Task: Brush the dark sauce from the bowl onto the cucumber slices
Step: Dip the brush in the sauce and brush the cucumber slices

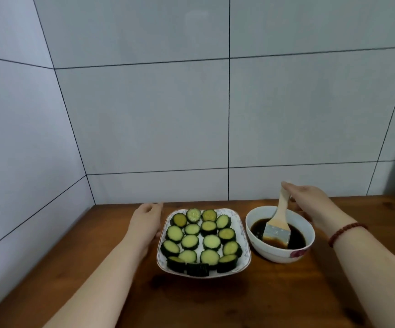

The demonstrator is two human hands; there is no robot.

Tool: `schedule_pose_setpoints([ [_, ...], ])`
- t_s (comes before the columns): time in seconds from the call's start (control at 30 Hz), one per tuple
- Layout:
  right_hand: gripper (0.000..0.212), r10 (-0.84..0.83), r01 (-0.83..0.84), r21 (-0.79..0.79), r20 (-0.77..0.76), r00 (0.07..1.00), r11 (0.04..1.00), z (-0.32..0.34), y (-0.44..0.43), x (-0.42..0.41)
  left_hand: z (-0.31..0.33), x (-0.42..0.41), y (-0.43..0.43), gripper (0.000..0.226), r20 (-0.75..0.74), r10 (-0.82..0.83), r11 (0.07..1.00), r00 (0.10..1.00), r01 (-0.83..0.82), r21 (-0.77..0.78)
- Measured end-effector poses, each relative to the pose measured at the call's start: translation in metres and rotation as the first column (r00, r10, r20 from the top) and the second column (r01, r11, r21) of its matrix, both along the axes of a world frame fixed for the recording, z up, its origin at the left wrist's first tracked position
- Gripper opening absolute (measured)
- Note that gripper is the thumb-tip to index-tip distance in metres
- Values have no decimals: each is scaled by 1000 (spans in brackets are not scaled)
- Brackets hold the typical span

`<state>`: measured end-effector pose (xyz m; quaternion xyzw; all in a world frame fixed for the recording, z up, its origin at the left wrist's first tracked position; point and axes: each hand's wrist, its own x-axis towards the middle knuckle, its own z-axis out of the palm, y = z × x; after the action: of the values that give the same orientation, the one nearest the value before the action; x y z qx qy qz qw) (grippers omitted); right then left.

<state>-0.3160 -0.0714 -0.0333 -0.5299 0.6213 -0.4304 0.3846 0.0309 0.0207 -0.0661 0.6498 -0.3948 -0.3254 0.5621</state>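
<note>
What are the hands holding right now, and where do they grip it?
The right hand grips the brush at the top of its wooden handle. The left hand steadies the plate at its left edge.

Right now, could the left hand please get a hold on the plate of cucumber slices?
Probably yes. The left hand already lies against the left rim of the plate, with nothing between them, while the right hand is busy holding the brush in the bowl.
</note>
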Motion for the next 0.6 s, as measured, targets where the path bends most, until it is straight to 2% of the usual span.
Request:
schedule_pose_setpoints([
  [0.07,43,39,-39,6,27,999,999,-1,0,2,-4,-7,1,25,147,59,998,987,-56,-27],
  [0.13,37,59,-53,-78,81,995,996,3,2,4,-7,-12,2,19,238,114,992,964,-99,-76],
  [0.27,32,97,-105,-353,-39,994,930,18,10,6,-14,-13,2,17,262,185,981,947,-163,-101],
  [0.4,25,203,-191,-550,-39,978,813,40,27,17,-17,-12,1,18,277,184,983,943,-172,-67],
  [0.47,24,207,-209,-588,-72,976,781,44,31,22,-16,-12,1,17,300,185,983,936,-170,-75],
  [0.6,28,197,-286,-527,-219,956,800,42,35,26,-17,-12,1,16,345,178,984,922,-167,-63],
])
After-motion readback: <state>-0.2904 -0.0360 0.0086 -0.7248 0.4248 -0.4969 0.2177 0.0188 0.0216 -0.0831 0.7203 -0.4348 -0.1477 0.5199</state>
